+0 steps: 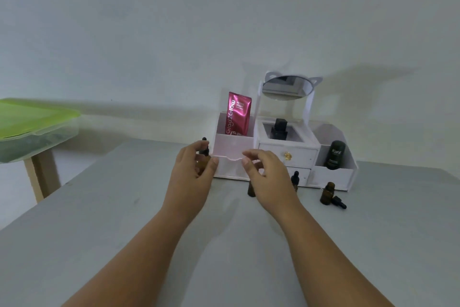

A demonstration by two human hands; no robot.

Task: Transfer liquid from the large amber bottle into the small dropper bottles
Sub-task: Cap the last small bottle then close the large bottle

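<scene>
Little looks done yet: your left grip (191,169) clasps the capped large amber bottle (202,162) beside the white organiser (298,156), your right grip (266,174) hovers released, and one small dropper bottle (328,193) stands uncapped nearby.

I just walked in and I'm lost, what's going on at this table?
A person is at a grey table in front of a white organizer. Their left hand grips the large amber bottle, its black dropper cap on. The right hand hovers open beside it, holding nothing. A capped small dropper bottle stands by the organizer; an uncapped small bottle stands further right, its dropper lying beside it. Nothing is being poured.
</scene>
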